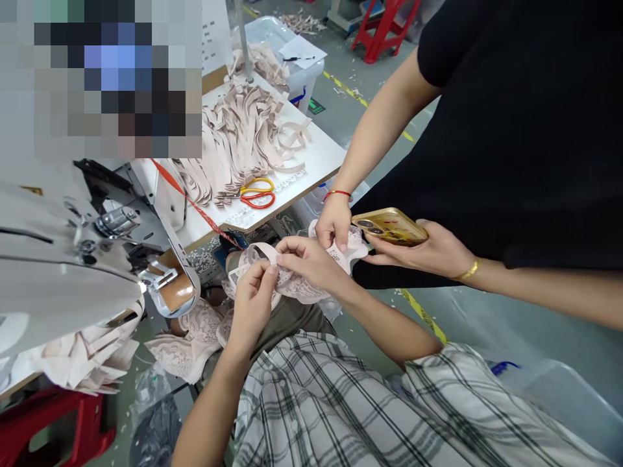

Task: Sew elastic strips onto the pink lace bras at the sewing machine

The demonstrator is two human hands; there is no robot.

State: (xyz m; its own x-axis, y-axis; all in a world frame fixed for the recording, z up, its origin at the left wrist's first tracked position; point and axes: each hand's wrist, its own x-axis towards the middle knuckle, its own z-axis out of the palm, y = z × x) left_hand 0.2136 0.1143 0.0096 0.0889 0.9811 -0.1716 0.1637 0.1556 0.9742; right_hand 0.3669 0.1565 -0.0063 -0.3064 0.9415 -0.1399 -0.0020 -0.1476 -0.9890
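A pale pink strap (265, 251) is pinched between the fingertips of both my hands above my lap. My left hand (256, 292) is closed on it, thumb against forefinger. Close beside it on the right, my right hand (309, 259) also grips the strap, fingers curled. Pale pink lace fabric (304, 288) hangs beneath my hands and over my lap. Another person's hand (335, 224), with a red bracelet, touches the fabric's right end. That person's other hand (433, 250) holds a gold phone (389, 227).
A sewing machine (63, 240) stands at the left. Pink strips (243, 130) and scissors (257, 193) lie on the white table (316, 152). Lace pieces (195, 337) hang below the machine arm. A red stool (58, 428) is lower left; the person in black (525, 130) stands close at right.
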